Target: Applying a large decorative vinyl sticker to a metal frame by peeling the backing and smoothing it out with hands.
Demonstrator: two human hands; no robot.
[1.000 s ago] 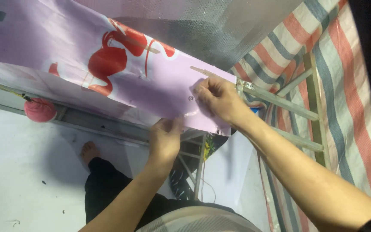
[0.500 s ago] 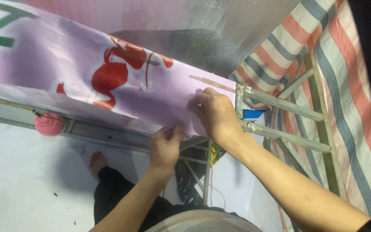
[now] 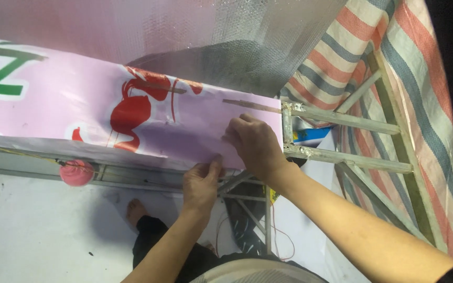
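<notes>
I am fixing the end of a pink printed banner [image 3: 79,115] to a welded metal frame [image 3: 342,116], and I am working right at the banner's corner. My left hand [image 3: 201,183] is pinching the banner's lower edge from beneath, thumb and forefinger closed on the sheet just where it is folding over the frame's bottom rail. My right hand [image 3: 252,144] is lying flat-fingered on the face of the banner near its end, fingers curled together and pressing the sheet down; I cannot tell whether anything small is tucked under those fingertips. The banner is running from the far left of the view to the upright bar beside my right hand, with its red bird figure [image 3: 132,112] to the left of my hands. A pink ball of string [image 3: 76,173] is hanging below the rail, well to the left.

In my judgement the sheet is being tensioned and held for fastening. The next move is calling for steady pull with the left hand while the right keeps the corner square against the upright bar.
</notes>
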